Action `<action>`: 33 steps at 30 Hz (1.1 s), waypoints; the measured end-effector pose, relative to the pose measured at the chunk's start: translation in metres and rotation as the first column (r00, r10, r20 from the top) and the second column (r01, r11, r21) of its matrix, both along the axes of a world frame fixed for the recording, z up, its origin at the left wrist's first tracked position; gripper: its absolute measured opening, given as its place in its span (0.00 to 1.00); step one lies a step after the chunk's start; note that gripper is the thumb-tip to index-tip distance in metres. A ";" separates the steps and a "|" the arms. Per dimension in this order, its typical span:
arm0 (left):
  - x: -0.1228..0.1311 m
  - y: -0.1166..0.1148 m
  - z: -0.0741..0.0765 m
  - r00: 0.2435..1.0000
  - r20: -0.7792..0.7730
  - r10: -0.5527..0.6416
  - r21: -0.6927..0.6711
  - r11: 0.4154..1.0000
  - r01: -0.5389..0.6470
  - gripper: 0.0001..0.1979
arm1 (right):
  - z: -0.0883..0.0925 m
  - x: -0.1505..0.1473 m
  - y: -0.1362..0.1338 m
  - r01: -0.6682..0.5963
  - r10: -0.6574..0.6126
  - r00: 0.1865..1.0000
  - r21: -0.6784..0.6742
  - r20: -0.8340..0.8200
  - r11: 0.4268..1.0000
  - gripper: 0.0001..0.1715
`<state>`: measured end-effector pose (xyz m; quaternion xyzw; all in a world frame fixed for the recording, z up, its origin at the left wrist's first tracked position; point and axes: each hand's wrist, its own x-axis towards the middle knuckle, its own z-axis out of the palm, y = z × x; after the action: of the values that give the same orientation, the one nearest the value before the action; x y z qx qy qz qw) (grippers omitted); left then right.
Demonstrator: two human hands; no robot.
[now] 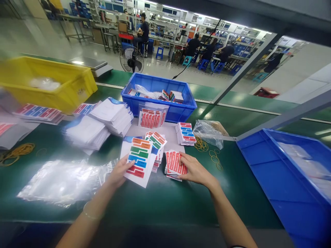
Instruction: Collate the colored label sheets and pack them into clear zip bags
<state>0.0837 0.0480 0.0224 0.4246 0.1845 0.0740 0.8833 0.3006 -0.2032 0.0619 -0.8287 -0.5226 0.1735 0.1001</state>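
Note:
My left hand pinches the lower left edge of a white sticker sheet printed with orange, green, blue and red labels, held just above the green table. My right hand rests on a small stack of red label sheets, fingers curled over its right edge. Between the two lies a fanned pile of coloured label sheets. Another stack of red and blue label sheets sits further back.
Behind the piles stands a blue bin holding label packs, and a yellow bin sits at far left. White sheet stacks, clear plastic bags, rubber bands and a blue tray surround me. Other people sit at distant benches.

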 end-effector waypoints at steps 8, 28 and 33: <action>0.001 0.000 -0.002 1.000 -0.022 0.003 0.023 1.000 -0.003 0.19 | 0.000 -0.001 -0.001 -0.003 0.003 1.000 -0.025 -0.002 1.000 0.16; 0.004 -0.002 -0.003 0.999 -0.038 -0.013 -0.002 1.000 0.013 0.17 | 0.006 0.000 -0.002 0.007 -0.006 0.999 0.007 -0.053 1.000 0.16; 0.004 -0.003 -0.001 1.000 -0.028 0.001 -0.009 1.000 -0.001 0.18 | 0.007 0.003 -0.003 0.008 -0.007 0.994 0.010 -0.107 1.000 0.17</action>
<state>0.0878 0.0449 0.0214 0.4216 0.1974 0.0675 0.8825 0.3033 -0.2063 0.0687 -0.8195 -0.5143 0.2148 0.1330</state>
